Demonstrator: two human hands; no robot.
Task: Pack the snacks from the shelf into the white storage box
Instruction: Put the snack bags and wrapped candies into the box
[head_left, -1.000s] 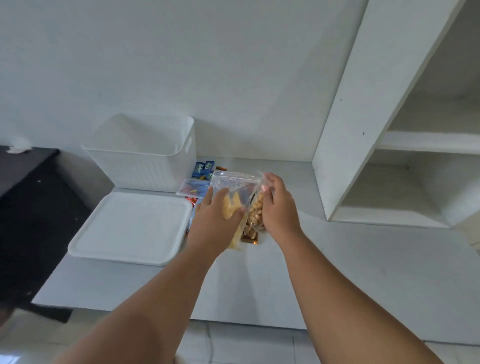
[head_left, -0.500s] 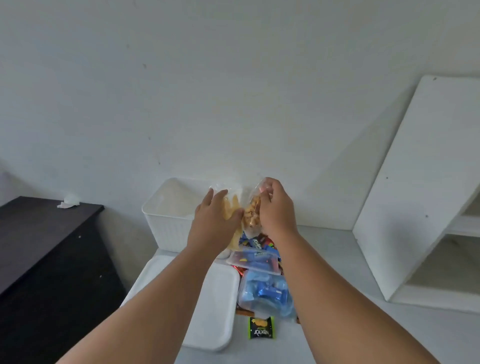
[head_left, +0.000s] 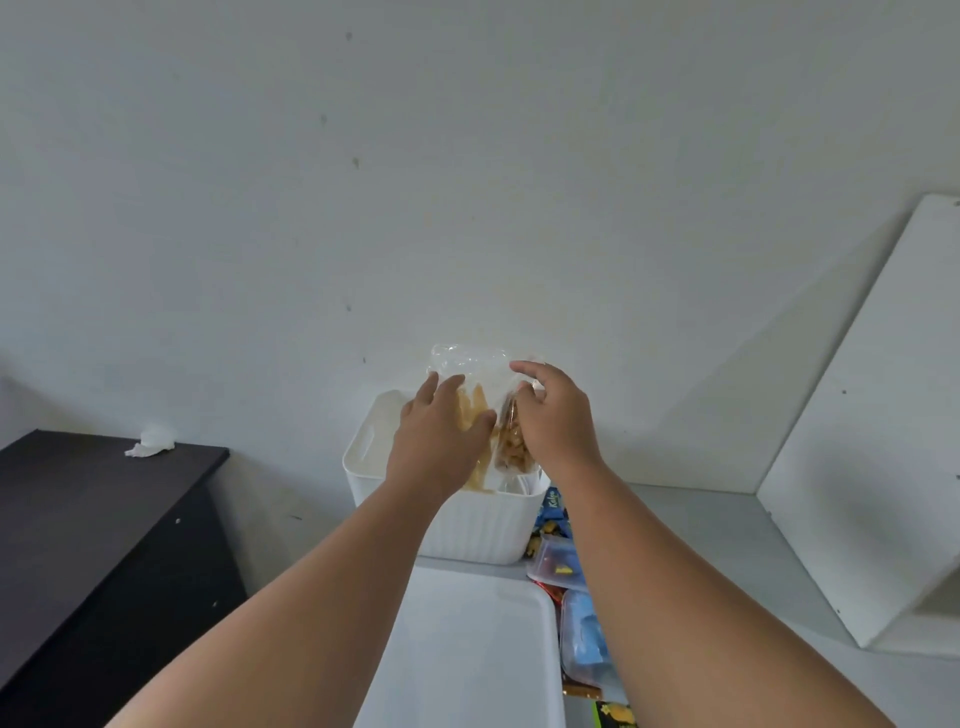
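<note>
Clear bags (head_left: 467, 370), two: moved from the pile to over the box (head_left: 470, 535), bottoms entering. Left hand (head_left: 441, 441) grips one, right hand (head_left: 556, 422) the other; release pending.

Pale wall (head_left: 467, 156); dark cabinet (head_left: 78, 545), perhaps wooden.

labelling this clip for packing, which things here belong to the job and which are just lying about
In the job: left hand holding the bag of yellow chips, right hand holding the bag of brown snacks, white box, its lid, snack packs beside the box.
Just lying about: dark cabinet, crumpled tissue, white panel at right.
</note>
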